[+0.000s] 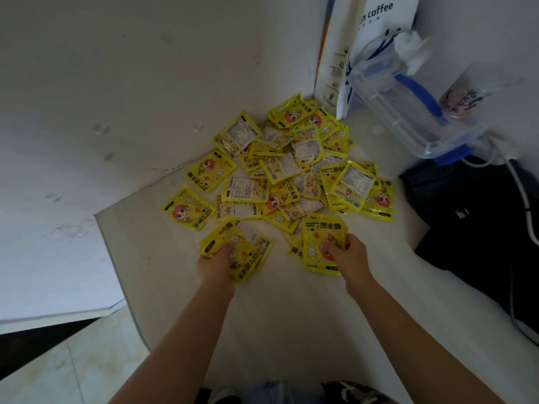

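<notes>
While your left hand [217, 262] and right hand [348, 255] each clutch a sheaf of sachets [323, 228], the pile [291, 170] lying just beyond both, judge them light, slick, floppy: pinch their edges.

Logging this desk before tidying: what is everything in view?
loose packets: many, yellow, heaped on table near wall corner
left bundle: several packets, yellow, in left hand
right bundle: several packets, yellow, in right hand
storage box: one, clear with blue, right of heap
paper bag: one, white, behind the box
cup: one, pale, far right
black item: one, black, table's right edge
cable: one, white, over black item
table: one, white, under everything
left hand: one, grips left bundle
right hand: one, grips right bundle
</notes>
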Tool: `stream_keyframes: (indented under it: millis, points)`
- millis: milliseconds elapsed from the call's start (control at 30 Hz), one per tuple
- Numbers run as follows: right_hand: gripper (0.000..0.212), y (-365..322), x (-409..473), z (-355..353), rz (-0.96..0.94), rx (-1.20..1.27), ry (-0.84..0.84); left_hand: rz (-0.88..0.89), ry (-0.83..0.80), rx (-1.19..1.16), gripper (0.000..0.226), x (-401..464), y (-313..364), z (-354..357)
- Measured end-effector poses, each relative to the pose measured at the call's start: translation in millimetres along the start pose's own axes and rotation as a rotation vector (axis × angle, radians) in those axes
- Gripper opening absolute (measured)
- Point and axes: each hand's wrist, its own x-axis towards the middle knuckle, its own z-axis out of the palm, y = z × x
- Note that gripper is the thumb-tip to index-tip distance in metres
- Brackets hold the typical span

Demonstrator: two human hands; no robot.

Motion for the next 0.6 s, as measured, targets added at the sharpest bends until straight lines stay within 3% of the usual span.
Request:
stream_keyframes:
  millis: [233,600]
  points:
    - [0.016,-1,-15,-14,-0.057,0.091,-0.05,0.05,-0.121,-0.05,0.033,-11,-5,-13]
    - [0.017,35,-35,-26,0.004,0.215,-0.133,-0.009,-0.337,-0.07,0.028,-45,-41,-49]
